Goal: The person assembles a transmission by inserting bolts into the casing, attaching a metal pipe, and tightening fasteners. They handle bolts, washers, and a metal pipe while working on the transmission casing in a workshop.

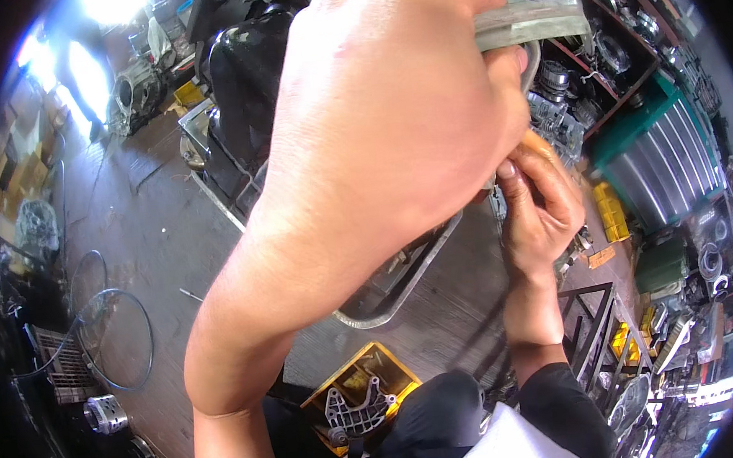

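My left hand (408, 92) is large and close in the upper middle, its forearm rising from the lower left. Its fingers are closed round a flat, slightly curved grey metal bar (538, 22), whose end sticks out to the right. Just below and to the right, my right hand (541, 206) has its thumb and fingers drawn together against the underside of the left hand. Whatever they pinch, if anything, is hidden. Beneath my left forearm shows the rim of a metal tray (380, 319) with parts in it, mostly covered by the arm.
A yellow bin (400, 370) between my legs holds a metal bracket (357, 410). Shelves of metal parts (608, 55) and a green-and-silver cabinet (664, 160) stand to the right. A looped hose (150, 334) lies on the floor at left. Dark machinery (248, 77) stands behind my arm.
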